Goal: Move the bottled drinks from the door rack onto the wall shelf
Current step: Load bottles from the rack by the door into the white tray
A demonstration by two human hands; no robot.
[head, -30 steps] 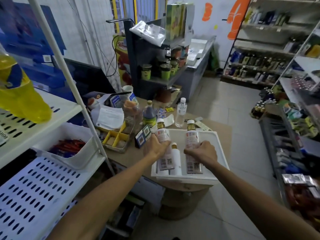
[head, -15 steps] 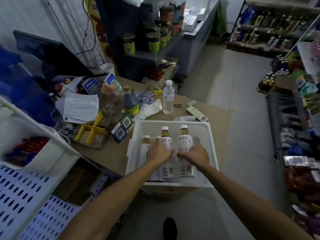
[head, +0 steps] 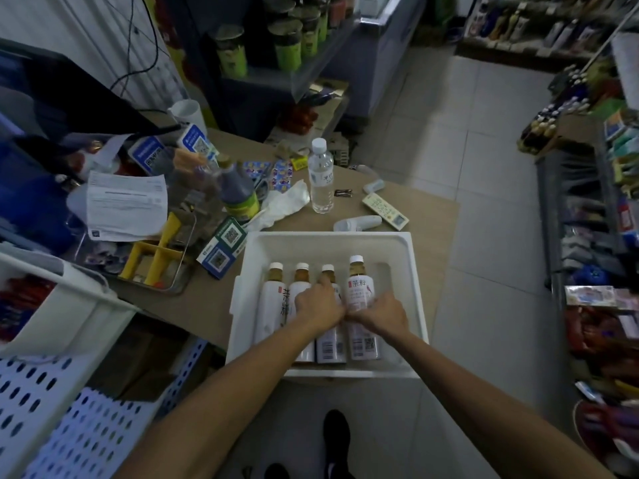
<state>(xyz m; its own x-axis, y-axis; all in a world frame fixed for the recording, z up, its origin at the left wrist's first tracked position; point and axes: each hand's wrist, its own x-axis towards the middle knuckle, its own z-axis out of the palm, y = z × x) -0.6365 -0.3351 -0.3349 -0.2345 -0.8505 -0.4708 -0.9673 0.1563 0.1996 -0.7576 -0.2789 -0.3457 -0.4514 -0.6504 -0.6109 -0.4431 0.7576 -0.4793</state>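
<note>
Finding 1. The door rack (head: 328,243) sits flat on the counter (head: 428,216), its near edge overhanging toward the person. Four bottled drinks lie on their sides inside it, caps toward its far wall. Lying flat suits an unmounted rack, since upright bottles would likely topple.

Finding 2. The right hand (head: 378,314) is over the rack's right side. Its fingers are curled around the body of the rightmost bottle (head: 359,288), which sits slightly higher than its neighbours.

Finding 3. The left hand (head: 318,305) lies across the second bottle (head: 301,280) and third bottle (head: 330,347) at the rack's centre. The index finger stretches toward the third bottle's neck. The back of the hand hides the other fingers, so a true grasp cannot be confirmed. The leftmost bottle (head: 271,312) lies untouched against the rack's left wall.

Finding 4. The perforated wall shelf (head: 41,402) stands to the left of the rack. No bottle from the rack is on it. In my judgement the transfer has not begun.

Finding 5. Beyond the rack's far rim stand a water bottle (head: 321,181) and a handheld scanner (head: 358,223).
</note>
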